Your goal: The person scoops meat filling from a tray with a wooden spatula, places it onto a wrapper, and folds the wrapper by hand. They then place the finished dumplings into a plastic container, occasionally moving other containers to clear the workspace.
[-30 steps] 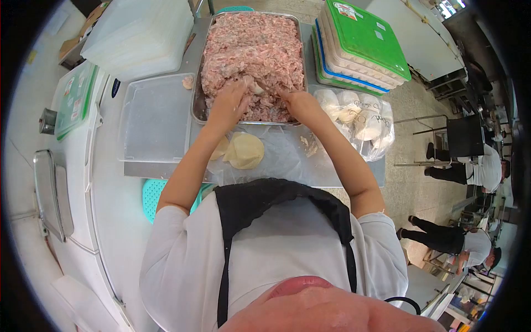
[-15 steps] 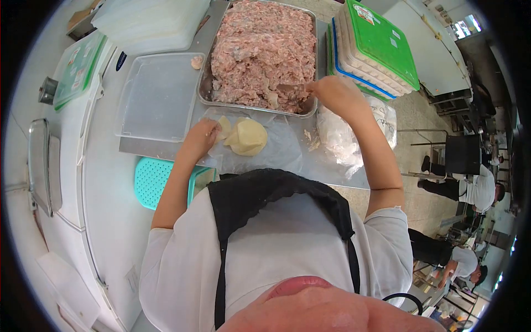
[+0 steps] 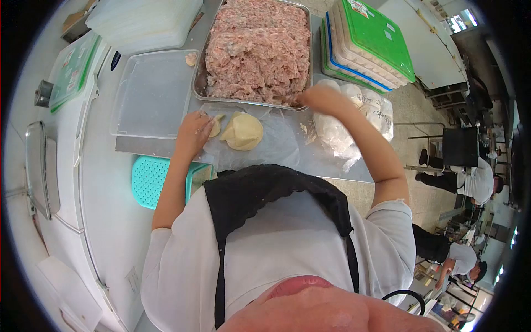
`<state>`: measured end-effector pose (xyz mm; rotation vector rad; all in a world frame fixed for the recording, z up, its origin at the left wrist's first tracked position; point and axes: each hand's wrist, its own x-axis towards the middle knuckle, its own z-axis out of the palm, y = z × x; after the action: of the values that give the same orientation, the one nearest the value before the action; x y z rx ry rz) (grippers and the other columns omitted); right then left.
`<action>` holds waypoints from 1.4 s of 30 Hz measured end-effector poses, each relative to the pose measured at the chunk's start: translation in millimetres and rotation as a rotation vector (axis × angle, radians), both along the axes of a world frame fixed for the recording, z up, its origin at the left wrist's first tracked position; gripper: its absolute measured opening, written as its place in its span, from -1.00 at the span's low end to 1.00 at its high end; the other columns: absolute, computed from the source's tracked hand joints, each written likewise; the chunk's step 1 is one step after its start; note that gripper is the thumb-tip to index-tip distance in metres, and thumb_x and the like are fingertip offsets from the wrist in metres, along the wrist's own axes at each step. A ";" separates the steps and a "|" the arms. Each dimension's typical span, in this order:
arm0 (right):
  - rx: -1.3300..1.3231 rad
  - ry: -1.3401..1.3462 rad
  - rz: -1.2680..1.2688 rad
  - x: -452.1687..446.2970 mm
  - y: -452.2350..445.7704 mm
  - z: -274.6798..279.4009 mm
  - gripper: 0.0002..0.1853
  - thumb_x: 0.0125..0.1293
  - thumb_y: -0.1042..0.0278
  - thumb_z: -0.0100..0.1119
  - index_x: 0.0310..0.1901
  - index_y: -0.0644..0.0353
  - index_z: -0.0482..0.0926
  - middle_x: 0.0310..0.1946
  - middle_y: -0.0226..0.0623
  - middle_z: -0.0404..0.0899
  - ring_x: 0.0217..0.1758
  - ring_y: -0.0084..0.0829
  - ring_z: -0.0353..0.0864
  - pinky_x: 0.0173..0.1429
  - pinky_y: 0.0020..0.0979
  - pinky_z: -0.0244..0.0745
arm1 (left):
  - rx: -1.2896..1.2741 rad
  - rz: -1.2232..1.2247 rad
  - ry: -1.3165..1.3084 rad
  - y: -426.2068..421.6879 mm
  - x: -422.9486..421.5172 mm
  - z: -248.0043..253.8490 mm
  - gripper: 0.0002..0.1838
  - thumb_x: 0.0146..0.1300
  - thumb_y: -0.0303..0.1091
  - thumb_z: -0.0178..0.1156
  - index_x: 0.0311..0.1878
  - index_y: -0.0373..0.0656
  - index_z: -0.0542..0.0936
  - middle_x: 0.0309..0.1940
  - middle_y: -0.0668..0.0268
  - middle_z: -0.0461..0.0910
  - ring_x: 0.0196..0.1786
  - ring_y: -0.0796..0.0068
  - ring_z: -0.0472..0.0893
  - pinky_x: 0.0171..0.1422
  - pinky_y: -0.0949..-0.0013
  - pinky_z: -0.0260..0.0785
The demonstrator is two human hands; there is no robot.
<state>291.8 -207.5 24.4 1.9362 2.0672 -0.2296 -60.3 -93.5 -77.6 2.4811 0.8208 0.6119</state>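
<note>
Catalogue, clock read from the meat tray, twelve toward the top of the view.

Item: minced meat [image 3: 257, 50], heaped in a metal tray [image 3: 249, 103], its mass banked toward twelve and sloped down to the near rim. Item: folded pale dough piece [image 3: 243, 131], laid at six on a plastic sheet [image 3: 282, 135], apart from the rim. Item: small dough round [image 3: 216, 126], just beside that piece at its nine. Item: clear lid [image 3: 152, 94], at eight; a strip of metal counter [image 3: 141, 146] is exposed along its near edge. Item: bagged white goods [image 3: 354, 116], at four; a narrow passage is left between bag and sheet, dotted with scraps. Item: green-lidded stack [image 3: 370, 50], at three, set close to the tray. Item: teal basket [image 3: 150, 181], at seven, below the counter edge, partly covered by the forearm.

The tray's far end is cut off at the upper border. Contents of the bag are obscured by creased plastic.

Left hand [image 3: 193, 133]: placed at seven, fingers bunched, grip narrowed on the small dough round's edge. Right hand [image 3: 323, 101]: placed at four over the tray corner, elbow bent outward, blurred; whether anything is held in its grip cannot be told.
</note>
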 end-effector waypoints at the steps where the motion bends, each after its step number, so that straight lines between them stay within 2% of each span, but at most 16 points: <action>1: -0.041 0.057 -0.030 -7.4 -8.4 -19.9 -0.69 0.30 0.32 -0.03 0.01 -0.04 0.64 -0.28 -0.06 0.65 -0.18 -0.05 0.65 -0.11 -0.07 0.52 | 0.066 0.035 -0.107 2.3 1.0 -1.0 -0.84 0.16 -0.37 0.24 -0.23 -0.22 0.64 -0.27 0.13 0.57 -0.14 0.12 0.55 -0.03 0.19 0.40; 3: -0.082 0.102 -0.042 -8.3 -8.6 -20.6 -0.70 0.32 0.31 -0.03 0.01 -0.04 0.64 -0.26 -0.07 0.65 -0.18 -0.05 0.65 -0.10 -0.07 0.52 | 0.132 0.088 -0.225 5.2 6.4 2.5 -0.83 0.20 -0.37 0.22 -0.20 -0.24 0.63 -0.26 0.15 0.59 -0.16 0.20 0.58 -0.05 0.25 0.41; 5: -0.113 0.086 -0.017 -7.4 -11.6 1.8 -0.71 0.34 0.31 -0.04 -0.02 -0.02 0.65 -0.25 -0.07 0.65 -0.16 -0.05 0.65 -0.08 -0.07 0.51 | -0.561 0.189 -0.393 4.0 11.6 19.6 -0.80 0.27 -0.34 0.21 -0.14 -0.26 0.62 -0.27 0.28 0.62 -0.21 0.46 0.58 -0.06 0.39 0.40; 6: -0.111 0.126 0.014 2.4 -7.7 12.5 -0.72 0.36 0.29 -0.06 -0.04 -0.01 0.66 -0.26 -0.09 0.66 -0.15 -0.06 0.65 -0.07 -0.07 0.51 | -0.555 0.186 -0.392 4.3 16.1 25.6 -0.80 0.27 -0.34 0.21 -0.14 -0.26 0.62 -0.27 0.28 0.62 -0.21 0.46 0.58 -0.06 0.39 0.40; 8: -0.067 0.075 -0.024 6.0 0.0 34.2 -0.72 0.36 0.29 -0.05 -0.05 -0.02 0.66 -0.27 -0.10 0.66 -0.16 -0.06 0.65 -0.07 -0.08 0.51 | -0.928 0.151 -0.608 3.2 22.7 32.0 -0.76 0.30 -0.32 0.20 -0.08 -0.28 0.60 -0.27 0.40 0.60 -0.23 0.62 0.52 -0.07 0.46 0.38; 14: 0.044 -0.115 -0.090 -16.8 11.7 -3.9 -0.80 0.22 0.36 0.04 -0.34 0.10 0.70 -0.42 -0.09 0.66 -0.29 -0.08 0.68 -0.22 -0.10 0.57 | -0.681 0.103 -0.368 6.6 15.6 38.5 -0.71 0.36 -0.28 0.14 -0.03 -0.31 0.62 -0.13 0.33 0.64 -0.06 0.54 0.55 0.11 0.44 0.36; 16: 0.244 0.012 0.085 -32.9 -6.9 -29.8 -0.80 0.21 0.36 0.05 -0.44 0.15 0.67 -0.47 -0.09 0.65 -0.35 -0.09 0.69 -0.31 -0.14 0.57 | -0.604 0.049 -0.329 11.7 8.2 38.9 -0.71 0.36 -0.29 0.13 -0.02 -0.31 0.62 -0.12 0.29 0.64 -0.04 0.48 0.57 0.13 0.42 0.36; 20: 0.114 -0.051 0.002 -11.0 0.0 6.0 -0.77 0.23 0.29 0.06 -0.47 0.16 0.66 -0.51 -0.09 0.64 -0.38 -0.11 0.69 -0.34 -0.14 0.56 | -0.276 -0.054 -0.172 24.9 -6.6 18.1 -0.73 0.33 -0.32 0.14 -0.03 -0.31 0.62 -0.17 0.19 0.65 -0.08 0.29 0.60 0.09 0.39 0.38; 23: 0.230 -0.085 -0.037 -0.4 14.3 5.2 -0.69 0.27 0.17 0.05 -0.46 0.20 0.65 -0.48 -0.10 0.65 -0.37 -0.13 0.69 -0.31 -0.09 0.55 | -0.246 -0.020 -0.041 28.7 -8.2 31.4 -0.75 0.29 -0.33 0.16 -0.07 -0.27 0.64 -0.19 0.15 0.64 -0.12 0.23 0.60 0.02 0.36 0.40; 27: 0.175 0.056 -0.068 -13.7 4.8 -42.8 -0.65 0.30 0.06 0.06 -0.41 0.16 0.64 -0.48 -0.12 0.64 -0.37 -0.09 0.67 -0.30 -0.09 0.53 | -0.362 0.022 0.080 28.0 -4.9 49.1 -0.75 0.27 -0.33 0.17 -0.09 -0.27 0.65 -0.20 0.16 0.64 -0.14 0.25 0.59 -0.02 0.34 0.39; 29: 0.198 0.174 -0.135 -11.5 -3.9 -44.3 -0.66 0.31 0.04 0.07 -0.39 0.13 0.64 -0.48 -0.13 0.64 -0.36 -0.08 0.65 -0.29 -0.11 0.52 | -0.353 -0.030 -0.089 30.6 -7.4 34.0 -0.74 0.28 -0.32 0.17 -0.08 -0.27 0.65 -0.20 0.17 0.64 -0.16 0.28 0.59 -0.02 0.36 0.39; 31: 0.199 0.576 -0.278 3.8 -14.0 -39.7 -0.68 0.32 0.02 0.07 -0.36 0.08 0.65 -0.47 -0.15 0.63 -0.35 -0.06 0.63 -0.28 -0.13 0.51 | -0.365 -0.033 -0.108 35.0 -10.5 24.6 -0.73 0.28 -0.31 0.19 -0.06 -0.28 0.64 -0.21 0.18 0.64 -0.18 0.30 0.59 -0.03 0.37 0.39; 35: 0.257 0.421 -0.286 24.2 -17.2 -12.7 -0.68 0.32 0.04 0.07 -0.36 0.09 0.66 -0.48 -0.19 0.63 -0.34 -0.11 0.63 -0.28 -0.13 0.50 | -0.510 -0.057 -0.089 37.5 -13.1 34.9 -0.75 0.28 -0.29 0.20 -0.14 -0.30 0.65 -0.27 0.24 0.63 -0.20 0.44 0.57 -0.06 0.42 0.38; 37: 0.375 0.120 -0.036 29.0 -16.6 -4.2 -0.69 0.32 0.05 0.05 -0.37 0.07 0.66 -0.50 -0.22 0.62 -0.36 -0.14 0.64 -0.30 -0.12 0.49 | -0.540 -0.008 -0.049 36.4 -10.8 47.0 -0.77 0.30 -0.29 0.18 -0.21 -0.29 0.64 -0.29 0.29 0.62 -0.18 0.52 0.54 -0.05 0.46 0.37; 38: 0.207 -0.064 -0.009 23.4 -15.6 -4.7 -0.68 0.32 0.06 0.02 -0.38 0.07 0.65 -0.51 -0.23 0.62 -0.37 -0.16 0.64 -0.32 -0.12 0.49 | -0.569 0.051 -0.011 36.2 -10.3 49.6 -0.77 0.31 -0.28 0.17 -0.28 -0.29 0.63 -0.31 0.34 0.60 -0.17 0.60 0.52 -0.05 0.49 0.35; 42: 0.091 0.011 -0.112 -1.8 -24.2 -11.8 -0.63 0.37 0.04 -0.03 -0.40 0.10 0.63 -0.50 -0.19 0.62 -0.36 -0.10 0.63 -0.29 -0.07 0.50 | -0.694 0.118 -0.086 42.2 -10.2 34.1 -0.80 0.34 -0.27 0.14 -0.31 -0.20 0.58 -0.31 0.41 0.56 -0.19 0.70 0.47 -0.10 0.55 0.32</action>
<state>290.0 -231.7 12.6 2.1119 2.0106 -0.1730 -70.4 -51.2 -43.5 1.7769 0.9529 0.3790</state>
